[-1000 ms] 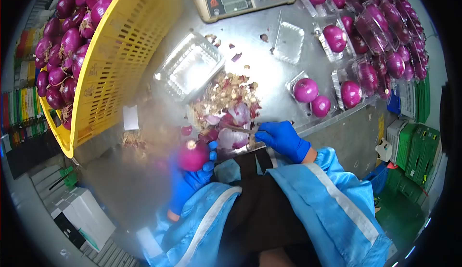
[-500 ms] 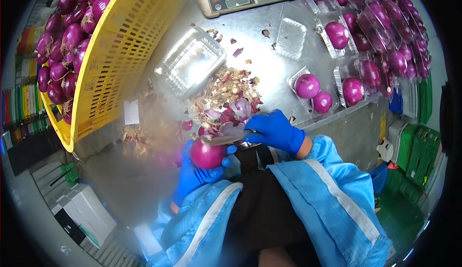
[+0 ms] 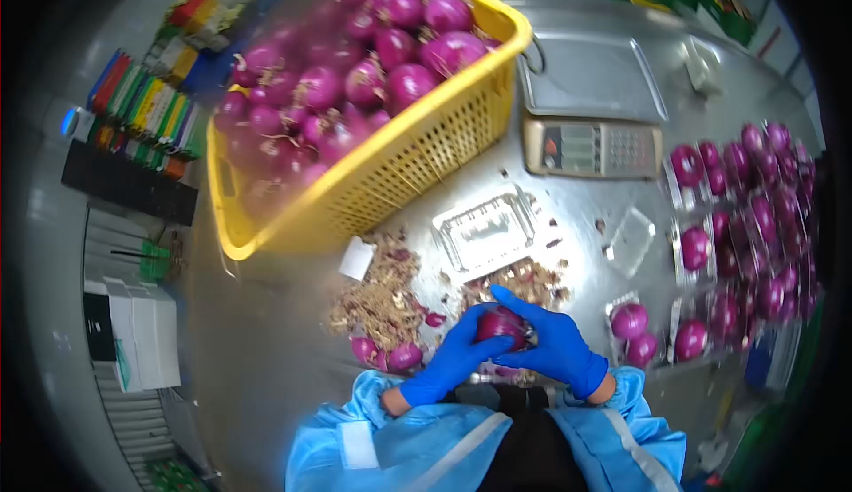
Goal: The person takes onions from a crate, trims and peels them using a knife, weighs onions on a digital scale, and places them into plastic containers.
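Note:
Both hands wear blue gloves and meet near the front of the metal table. My left hand [image 3: 454, 361] is closed around the left side of a dark red onion [image 3: 502, 325]. From the other side, my right hand [image 3: 561, 352] grips the same onion with its fingers against it. No knife can be made out; the fingers may hide one. Dry peelings [image 3: 524, 281] lie just beyond the hands, below a clear plastic tray [image 3: 484, 230]. To the left are a heap of skins and root trimmings [image 3: 382, 292] and a few loose onions [image 3: 404, 356].
A yellow crate [image 3: 426, 168] heaped with red onions [image 3: 364, 79] stands at the back left. Behind the tray is a weighing scale [image 3: 593, 148]. Packed onions in clear trays [image 3: 695, 248] line the right side. A two-onion tray [image 3: 632, 332] sits nearer.
The view has shifted, showing more of the crate and scale. Earlier my right hand held a knife against an onion in my left hand; now both hands hold an onion and no knife shows.

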